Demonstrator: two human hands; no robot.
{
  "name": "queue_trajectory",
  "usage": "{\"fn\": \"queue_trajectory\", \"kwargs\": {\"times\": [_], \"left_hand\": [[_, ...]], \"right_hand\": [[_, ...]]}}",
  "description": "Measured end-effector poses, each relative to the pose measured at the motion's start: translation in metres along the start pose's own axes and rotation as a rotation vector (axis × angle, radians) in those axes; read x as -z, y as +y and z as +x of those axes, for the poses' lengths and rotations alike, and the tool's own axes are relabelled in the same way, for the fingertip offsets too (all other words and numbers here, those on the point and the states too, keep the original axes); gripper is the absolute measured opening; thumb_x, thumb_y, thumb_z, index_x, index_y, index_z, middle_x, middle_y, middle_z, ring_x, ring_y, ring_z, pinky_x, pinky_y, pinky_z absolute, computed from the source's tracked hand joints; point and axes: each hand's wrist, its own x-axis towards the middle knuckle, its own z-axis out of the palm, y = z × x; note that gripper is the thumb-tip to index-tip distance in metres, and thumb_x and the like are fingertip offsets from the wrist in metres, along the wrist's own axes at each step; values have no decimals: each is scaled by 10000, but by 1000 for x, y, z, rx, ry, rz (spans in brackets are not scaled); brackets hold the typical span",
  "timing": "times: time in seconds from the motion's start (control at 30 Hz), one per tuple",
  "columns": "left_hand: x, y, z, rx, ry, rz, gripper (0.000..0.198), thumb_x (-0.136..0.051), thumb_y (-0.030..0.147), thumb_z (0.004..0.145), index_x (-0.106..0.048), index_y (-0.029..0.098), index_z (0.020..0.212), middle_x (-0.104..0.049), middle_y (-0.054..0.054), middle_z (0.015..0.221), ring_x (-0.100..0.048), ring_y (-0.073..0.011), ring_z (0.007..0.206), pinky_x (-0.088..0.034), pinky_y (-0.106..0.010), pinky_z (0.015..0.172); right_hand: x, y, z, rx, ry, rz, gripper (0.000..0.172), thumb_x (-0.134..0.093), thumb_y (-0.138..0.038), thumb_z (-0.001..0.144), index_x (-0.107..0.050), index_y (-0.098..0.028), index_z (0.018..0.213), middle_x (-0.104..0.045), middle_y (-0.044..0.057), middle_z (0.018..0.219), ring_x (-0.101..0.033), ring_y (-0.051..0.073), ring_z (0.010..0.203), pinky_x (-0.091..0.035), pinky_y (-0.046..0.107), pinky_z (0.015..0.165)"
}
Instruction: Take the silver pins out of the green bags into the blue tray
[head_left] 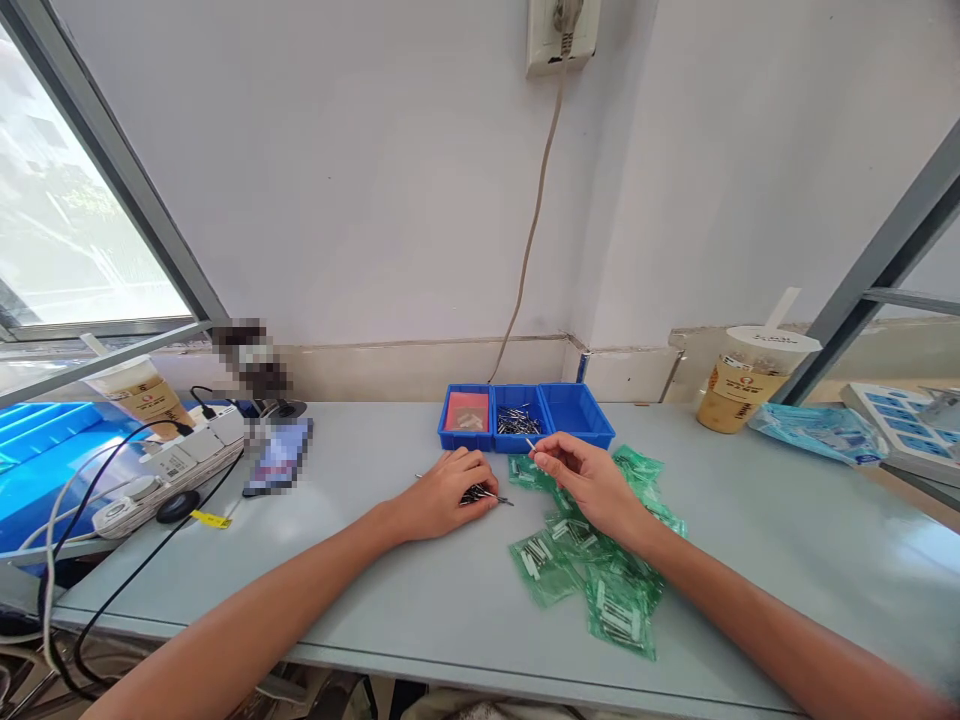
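Observation:
My left hand (450, 492) rests on the grey table, its fingers curled round a bunch of small dark metal pins (477, 494). Between the thumb and fingertips of my right hand (581, 478) is one thin pin (530, 445), held in front of the blue bins. Green plastic bags (620, 612) with metal pieces inside lie under and around the right wrist. Behind the hands stands a row of blue bins: the left one holds a red item (466, 412), the middle bin (517, 442) holds many metal pins, and the right bin (576, 412) shows a bare bottom.
A phone (279, 457) and a power strip (180, 465) with cables lie at the left, beside a blue tray (56, 480) and a drink cup (150, 395). Another cup (750, 380), a blue packet (814, 433) and a white box (907, 420) are at the right.

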Motion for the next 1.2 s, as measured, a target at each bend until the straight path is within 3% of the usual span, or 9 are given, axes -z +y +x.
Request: {"fn": "queue_trajectory", "kwargs": {"times": [0.3,0.63,1.2], "left_hand": [[-1,-2,-1,-11,0,5,180,-539,361,1064,-656,224,1071,-633,-54,1076,-543,-213,993,-418,-354,922],[-1,-2,-1,-6,-7,14,135,-562,333,1056,-645,227,1070,-628,-43,1061,-532,-211,992,-410,-348,915],[-1,-3,0,-4,-1,8,143,-557,337,1058,-648,226,1071,-627,-47,1063,-539,-213,991,-412,-352,913]], "right_hand": [[0,-2,2,-30,-3,-15,388,-585,-604,937,-684,-229,943,-673,32,853,-540,179,685,-451,300,592],[0,2,0,-13,-10,34,335,-637,-563,944,-658,-229,931,-540,-20,750,-447,155,660,-370,280,576],[0,0,0,3,-15,34,313,-697,-528,915,-670,-217,912,-569,-12,780,-485,161,723,-404,290,664]]}}
